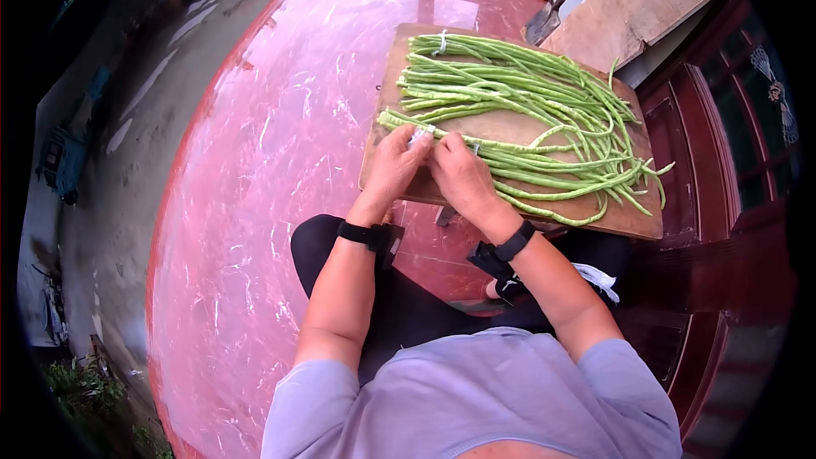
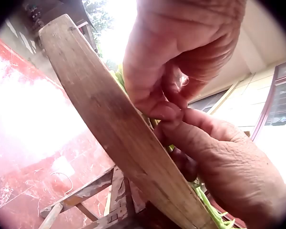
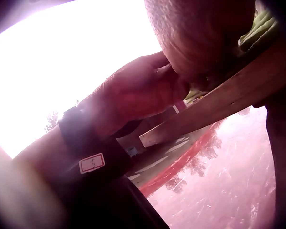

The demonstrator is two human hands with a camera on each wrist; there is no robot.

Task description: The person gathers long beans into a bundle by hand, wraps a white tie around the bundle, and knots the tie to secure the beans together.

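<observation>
Bunches of long green beans lie across a wooden board. Over the near bunch, close to the board's front edge, my two hands meet at the fingertips. My left hand has a small whitish strip between its thumb and fingers. Pressed close beside it, my right hand pinches with curled thumb and fingers at the same spot. In the left wrist view, the left hand is above and the right hand below, thumbs touching; the strip between them is mostly hidden.
A white tie circles the far bunch. The board stands on a wooden frame over a shiny red floor. To the right is a dark red panelled door. A shovel and plywood sheet lean behind.
</observation>
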